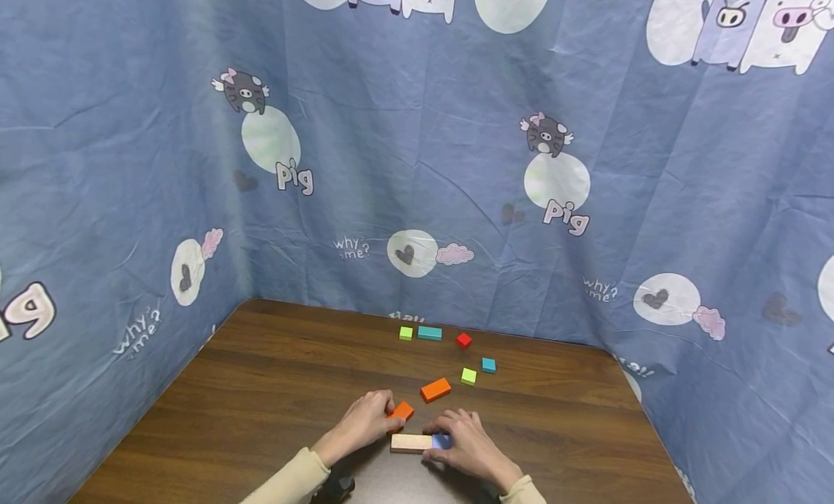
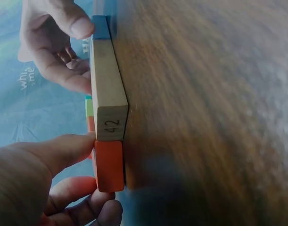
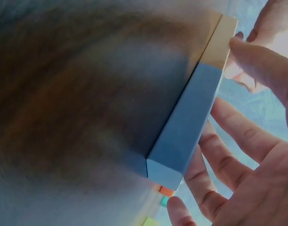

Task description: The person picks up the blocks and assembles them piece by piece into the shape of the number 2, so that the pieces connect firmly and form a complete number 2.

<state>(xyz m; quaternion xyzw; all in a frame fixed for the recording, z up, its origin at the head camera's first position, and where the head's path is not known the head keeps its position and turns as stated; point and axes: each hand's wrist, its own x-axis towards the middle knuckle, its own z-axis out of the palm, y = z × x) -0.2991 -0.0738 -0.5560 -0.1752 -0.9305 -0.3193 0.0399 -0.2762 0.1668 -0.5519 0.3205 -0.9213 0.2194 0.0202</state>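
My left hand [image 1: 361,421] pinches an orange block [image 2: 109,165] between thumb and fingers. That block stands right at the end of a plain wooden block [image 1: 410,443], whose end face bears the number 42 in the left wrist view. A blue block [image 3: 186,117] continues in line from the wooden one's other end. Around the blue block my right hand [image 1: 468,444] holds its thumb on the near side and fingers along the far side, the thumb tip close to the seam with the wood. In the head view this hand hides much of the blue block.
Just beyond the hands lies another orange block [image 1: 435,389]. Farther back are a lime cube [image 1: 468,376], a blue block [image 1: 489,365], a red cube [image 1: 464,340], a teal block [image 1: 430,333] and a second lime block [image 1: 406,333]. A blue patterned curtain [image 1: 417,164] surrounds the wooden table [image 1: 274,366].
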